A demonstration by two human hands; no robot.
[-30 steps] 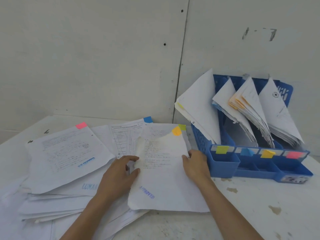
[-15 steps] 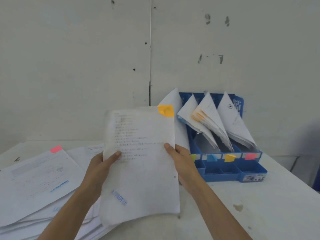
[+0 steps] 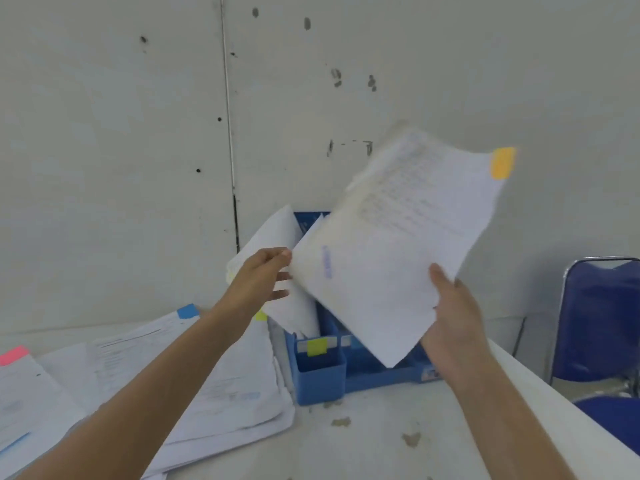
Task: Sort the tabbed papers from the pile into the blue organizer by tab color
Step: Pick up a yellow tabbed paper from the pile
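Observation:
A white paper (image 3: 388, 258) with an orange tab (image 3: 503, 163) hangs tilted in the air above the blue organizer (image 3: 318, 379) and hides most of it. My right hand (image 3: 453, 313) grips the sheet's lower right edge, thumb on the front. My left hand (image 3: 259, 278) has its fingers stretched out, fingertips at the sheet's left corner. The organizer's left slot holds white sheets (image 3: 273, 244), and a yellow-green tab (image 3: 317, 346) marks its front. The pile of papers (image 3: 225, 375) lies on the table to the left.
In the pile, one sheet shows a blue tab (image 3: 187, 310) and another a pink tab (image 3: 14, 355). A blue chair (image 3: 602, 323) stands at the right past the table edge. A white wall rises close behind the organizer.
The orange-tabbed paper has moved up and to the right, from in front of me to over the organizer, and has tilted clockwise. My left hand's grip on its left edge has loosened.

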